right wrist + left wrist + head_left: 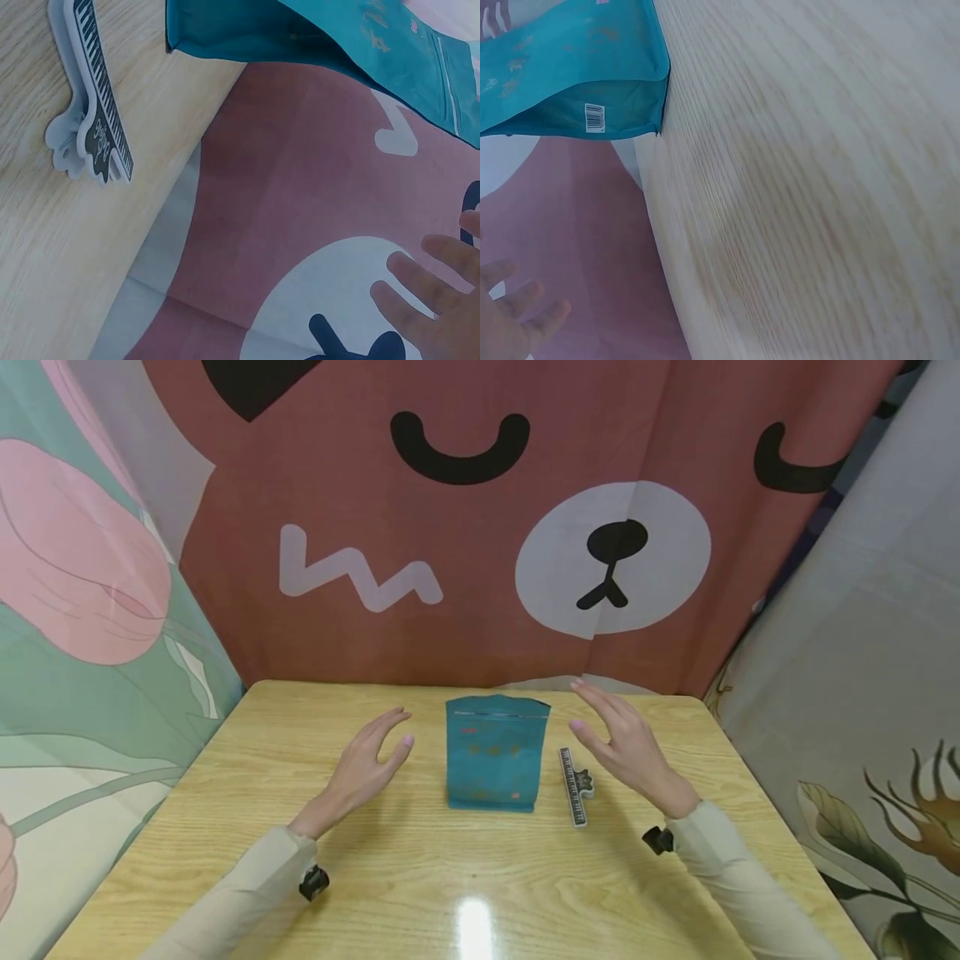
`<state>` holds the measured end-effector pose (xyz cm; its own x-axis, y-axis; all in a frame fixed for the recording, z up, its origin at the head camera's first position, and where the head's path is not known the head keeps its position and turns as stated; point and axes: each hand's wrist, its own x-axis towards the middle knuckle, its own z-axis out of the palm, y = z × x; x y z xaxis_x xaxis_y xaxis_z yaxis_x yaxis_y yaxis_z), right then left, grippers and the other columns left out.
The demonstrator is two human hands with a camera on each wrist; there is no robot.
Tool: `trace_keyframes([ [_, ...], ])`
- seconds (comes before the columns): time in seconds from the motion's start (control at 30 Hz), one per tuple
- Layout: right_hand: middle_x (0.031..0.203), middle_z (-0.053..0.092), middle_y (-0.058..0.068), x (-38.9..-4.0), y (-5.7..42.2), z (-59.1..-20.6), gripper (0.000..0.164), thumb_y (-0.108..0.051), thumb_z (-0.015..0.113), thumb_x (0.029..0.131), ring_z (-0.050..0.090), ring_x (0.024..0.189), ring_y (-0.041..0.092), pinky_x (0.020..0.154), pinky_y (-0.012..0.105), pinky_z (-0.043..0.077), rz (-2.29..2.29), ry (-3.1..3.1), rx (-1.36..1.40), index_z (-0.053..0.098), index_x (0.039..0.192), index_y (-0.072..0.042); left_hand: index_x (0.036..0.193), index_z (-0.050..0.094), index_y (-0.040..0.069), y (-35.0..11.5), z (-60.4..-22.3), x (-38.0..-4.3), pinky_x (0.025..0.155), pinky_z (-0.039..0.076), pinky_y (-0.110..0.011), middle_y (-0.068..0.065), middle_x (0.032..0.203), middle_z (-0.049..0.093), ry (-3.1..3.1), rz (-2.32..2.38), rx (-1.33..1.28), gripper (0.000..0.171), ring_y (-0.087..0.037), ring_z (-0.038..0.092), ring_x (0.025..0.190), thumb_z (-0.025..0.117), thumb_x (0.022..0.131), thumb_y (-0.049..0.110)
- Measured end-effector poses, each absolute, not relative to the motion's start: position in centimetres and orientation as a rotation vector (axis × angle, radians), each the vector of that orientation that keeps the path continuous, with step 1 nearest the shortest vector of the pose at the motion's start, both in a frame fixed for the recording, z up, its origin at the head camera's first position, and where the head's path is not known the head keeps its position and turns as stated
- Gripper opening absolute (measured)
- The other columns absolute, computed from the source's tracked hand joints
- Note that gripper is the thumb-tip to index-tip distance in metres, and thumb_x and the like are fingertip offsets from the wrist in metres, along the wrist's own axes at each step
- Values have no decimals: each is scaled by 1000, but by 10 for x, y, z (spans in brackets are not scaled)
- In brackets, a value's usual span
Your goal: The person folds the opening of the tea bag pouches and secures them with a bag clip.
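A teal pouch (pixel 497 760) stands upright near the middle of the wooden table, a seal line running across its top. Just right of it lies a bag clip (pixel 576 787) with a piano-key pattern, which the right wrist view shows closer as a grey clip (pixel 94 112). To the pouch's left, apart from it, my left hand (pixel 365 764) is raised with fingers relaxed and nothing held. My right hand (pixel 626 747) hovers on the other side, above and right of the clip, its fingers extended and holding nothing. A barcode label (pixel 595 118) shows on the pouch's side.
The pale wooden table (pixel 360 893) reaches back to a curtain (pixel 480 643) printed with a bear face. Floral curtains (pixel 90 710) hang along the left, and a grey patterned one (pixel 855 677) on the right. Small black cameras sit on both wrists.
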<state>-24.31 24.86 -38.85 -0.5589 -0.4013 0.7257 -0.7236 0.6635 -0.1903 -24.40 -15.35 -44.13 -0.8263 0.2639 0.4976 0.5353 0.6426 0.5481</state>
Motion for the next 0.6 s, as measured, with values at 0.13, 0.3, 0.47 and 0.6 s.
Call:
trace_keyframes([
  [0.13,141,55,15,-243,244,-386,53,-39,55,102,54,124,34,97,56,43,649,-2209,865,51,145,-8,146,50,17,-152,-440,-244,108,31,-56,-5,151,44,-2481,-1020,-643,50,-30,40,138,51,102,42],
  [0.3,139,55,16,-242,240,-383,52,-33,59,100,54,125,33,98,55,43,681,-2204,860,51,146,-10,147,48,17,-151,-440,-244,108,31,-56,-5,151,44,-2482,-1034,-650,52,-30,40,138,53,102,43],
  [0.47,139,57,12,-242,237,-382,48,-33,55,102,57,122,29,97,49,45,735,-2181,884,53,143,-9,147,47,18,-150,-439,-244,108,32,-55,-4,150,45,-2469,-1061,-650,53,-28,40,138,54,101,42],
  [0.6,136,59,14,-244,233,-381,46,-34,49,105,62,114,28,92,47,49,782,-2160,909,55,141,-7,147,47,16,-148,-435,-245,108,32,-54,-6,149,46,-2451,-1070,-657,53,-28,41,137,54,101,41],
])
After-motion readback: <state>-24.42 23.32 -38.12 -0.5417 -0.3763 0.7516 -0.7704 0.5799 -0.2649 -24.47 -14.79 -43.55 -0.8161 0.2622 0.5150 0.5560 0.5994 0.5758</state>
